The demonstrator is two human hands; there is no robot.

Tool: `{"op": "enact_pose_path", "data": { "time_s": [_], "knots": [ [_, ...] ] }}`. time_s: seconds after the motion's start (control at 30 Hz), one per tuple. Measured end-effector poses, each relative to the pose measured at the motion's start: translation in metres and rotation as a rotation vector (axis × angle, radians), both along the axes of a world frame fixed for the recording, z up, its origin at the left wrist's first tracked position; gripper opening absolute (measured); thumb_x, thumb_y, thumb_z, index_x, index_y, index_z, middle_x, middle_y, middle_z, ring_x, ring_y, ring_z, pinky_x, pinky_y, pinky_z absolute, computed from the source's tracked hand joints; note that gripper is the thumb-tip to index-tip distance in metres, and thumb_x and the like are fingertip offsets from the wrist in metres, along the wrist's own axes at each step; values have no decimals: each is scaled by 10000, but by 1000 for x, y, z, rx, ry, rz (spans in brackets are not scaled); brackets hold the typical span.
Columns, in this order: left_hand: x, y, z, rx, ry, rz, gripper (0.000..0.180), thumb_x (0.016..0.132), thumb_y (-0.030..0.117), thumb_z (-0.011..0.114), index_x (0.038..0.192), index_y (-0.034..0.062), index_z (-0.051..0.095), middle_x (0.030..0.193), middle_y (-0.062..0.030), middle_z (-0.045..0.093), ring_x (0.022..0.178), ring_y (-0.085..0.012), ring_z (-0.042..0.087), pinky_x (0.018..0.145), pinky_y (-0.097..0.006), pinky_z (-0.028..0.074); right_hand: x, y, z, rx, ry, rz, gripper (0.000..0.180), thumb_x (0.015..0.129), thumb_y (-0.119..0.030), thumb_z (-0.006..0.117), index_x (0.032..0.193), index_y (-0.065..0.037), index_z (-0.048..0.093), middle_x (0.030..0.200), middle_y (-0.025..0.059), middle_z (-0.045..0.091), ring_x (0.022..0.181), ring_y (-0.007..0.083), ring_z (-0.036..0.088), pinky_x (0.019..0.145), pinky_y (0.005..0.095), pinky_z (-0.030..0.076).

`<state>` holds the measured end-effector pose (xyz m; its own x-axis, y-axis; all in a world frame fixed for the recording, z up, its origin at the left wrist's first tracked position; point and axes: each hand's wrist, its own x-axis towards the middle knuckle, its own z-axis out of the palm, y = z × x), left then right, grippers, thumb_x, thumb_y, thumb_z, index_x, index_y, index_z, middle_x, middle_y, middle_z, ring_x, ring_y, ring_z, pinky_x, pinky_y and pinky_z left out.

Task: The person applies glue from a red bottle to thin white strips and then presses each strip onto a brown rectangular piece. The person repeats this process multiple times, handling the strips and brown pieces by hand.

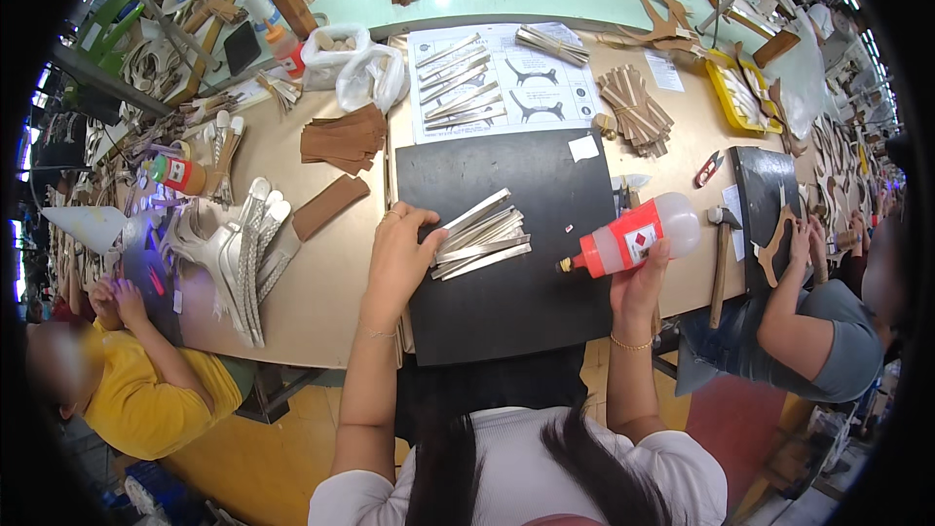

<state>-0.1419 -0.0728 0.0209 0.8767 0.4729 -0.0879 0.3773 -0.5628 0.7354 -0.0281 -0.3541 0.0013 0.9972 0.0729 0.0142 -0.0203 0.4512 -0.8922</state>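
On the black mat (506, 317) in front of me lies a fanned row of thin, pale metallic strips (482, 239). My left hand (409, 239) rests at the mat's left side, its thumb touching the strips' left ends and its fingers loosely bent and apart. In my right hand (640, 278) is a squeeze bottle (643, 234) with a red band and red cap. It is tipped on its side above the mat's right part, its yellowish nozzle toward the strips. The bottle's fill level is hard to make out.
Beyond the mat lie a printed sheet (545, 88) with more strips and a strip bundle (635, 109). Brown leather pieces (343, 136) and braided straps (248, 253) sit left. A hammer (721, 258), snips (709, 169) and yellow tray (737, 93) lie right. People work at both sides.
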Motion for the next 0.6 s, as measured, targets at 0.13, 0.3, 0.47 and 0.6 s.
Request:
{"op": "enact_pose_path", "data": {
  "time_s": [0.13,0.3,0.47,0.6],
  "knots": [
    [-4,-7,-1,48,-57,17,187,803,110,750,951,5,704,952,-131,617,929,-306,594,830,-393,481,0,5,-1,-3,35,0,765,890,-563,652,1379,-21,424,1255,132,589,1147,229,600,988,397,514],
    [-2,-9,-2,71,0,-30,154,787,113,765,887,20,693,901,-102,597,882,-269,594,808,-373,453,2,6,-1,47,69,6,787,846,-527,731,1370,-26,425,1232,115,588,1137,232,610,974,397,528],
    [-2,-15,6,149,-91,-12,123,801,101,746,861,33,663,852,-87,617,846,-260,604,810,-372,426,3,3,-1,-56,2,-14,771,907,-603,604,1388,-29,422,1270,145,588,1156,234,590,1005,407,496],
    [-14,-33,22,-97,-173,32,88,841,83,704,865,41,631,773,-100,632,743,-274,602,718,-387,451,5,-1,0,-35,52,-42,725,933,-572,586,1391,-35,420,1270,129,586,1161,235,590,1007,410,494]
  ]
}}
